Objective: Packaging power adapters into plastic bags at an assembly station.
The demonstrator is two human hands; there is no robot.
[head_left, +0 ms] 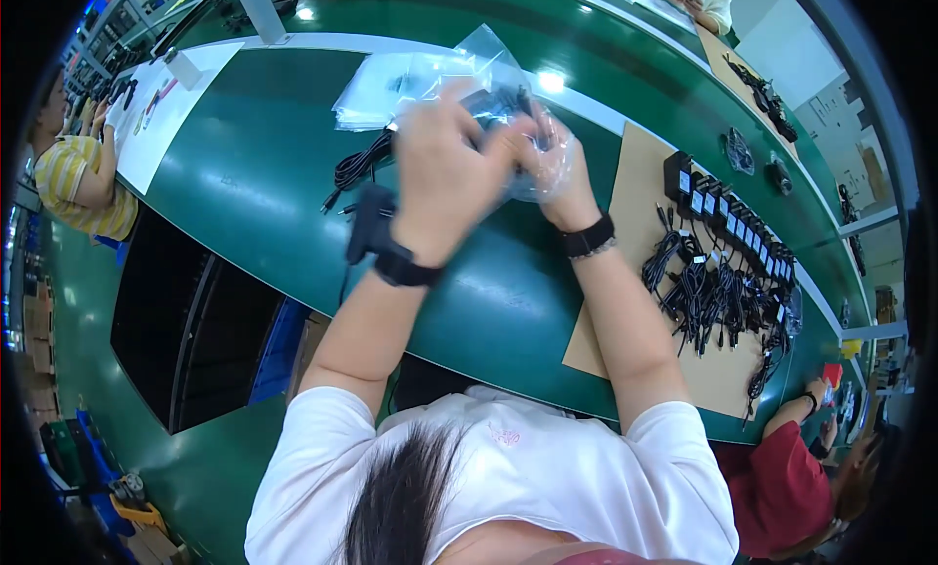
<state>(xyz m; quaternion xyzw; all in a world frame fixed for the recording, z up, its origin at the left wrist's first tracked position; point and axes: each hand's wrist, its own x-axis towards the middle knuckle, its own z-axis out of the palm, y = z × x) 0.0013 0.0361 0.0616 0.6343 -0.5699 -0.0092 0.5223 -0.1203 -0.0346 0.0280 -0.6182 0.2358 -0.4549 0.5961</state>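
Left of the tan cardboard sheet (625, 218), over the green workbench (259, 184), the person's two hands meet at a clear plastic bag (501, 62) with a dark item (503, 102) showing through the film; its exact kind cannot be told. Right hand (561, 177): grasping the bag, crumpled film over the fingers. Left hand (445, 150): motion-blurred, fingers curled, close against the bag; whether it grips cannot be told.

Farther left of the sheet: a stack of clear flat bags (369, 94) and a coiled black cable (363, 165), near the left wrist. On the sheet: a row of black power adapters (733, 218), their bundled black leads (708, 296) spread alongside.

Risks (judged): thin film could split if a hard corner or plug is forced against it. The black wrist device (371, 223) on the left arm could snag the coil, given how near they are. A sleeve of film brushing the stack might slide loose bags off it. On the sheet, leads overlap; lifting one adapter could drag its neighbours.

Labels: white stickers (697, 203) on the adapters, print too small to read. Pink motif (505, 435) on the wearer's white shirt, not legible. No maker's mark made out.
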